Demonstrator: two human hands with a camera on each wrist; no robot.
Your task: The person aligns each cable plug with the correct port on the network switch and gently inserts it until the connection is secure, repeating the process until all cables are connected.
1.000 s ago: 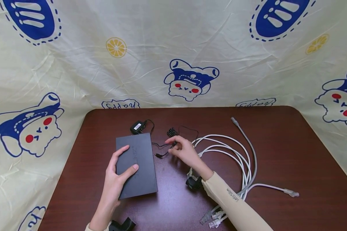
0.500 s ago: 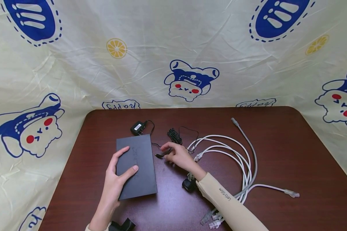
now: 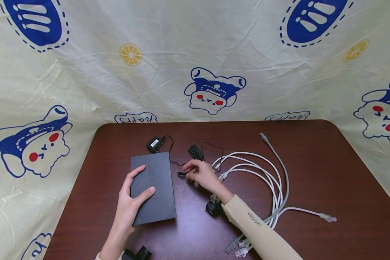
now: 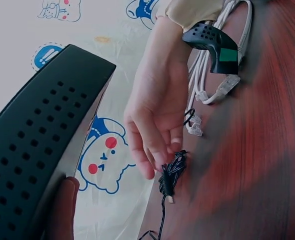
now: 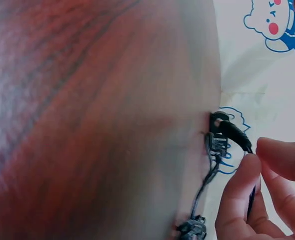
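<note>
head view: left hand (image 3: pixel 130 202) rests flat, fingers straight, on the network switch (image 3: pixel 153 187) on the tabletop (image 3: pixel 328 180). right hand (image 3: pixel 199 174) fingers pinch the power plug (image 3: pixel 181 174) just beside the switch; judged step: plug pickup, next needing alignment with the power socket.

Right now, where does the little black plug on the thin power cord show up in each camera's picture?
Head view: the black plug sits mid-table, pinched at the right hand's fingertips, just right of the dark box.
Left wrist view: the plug is low centre, under the fingers.
Right wrist view: the plug is at right, above the fingertips.
Shared landmark: the right hand.
</note>
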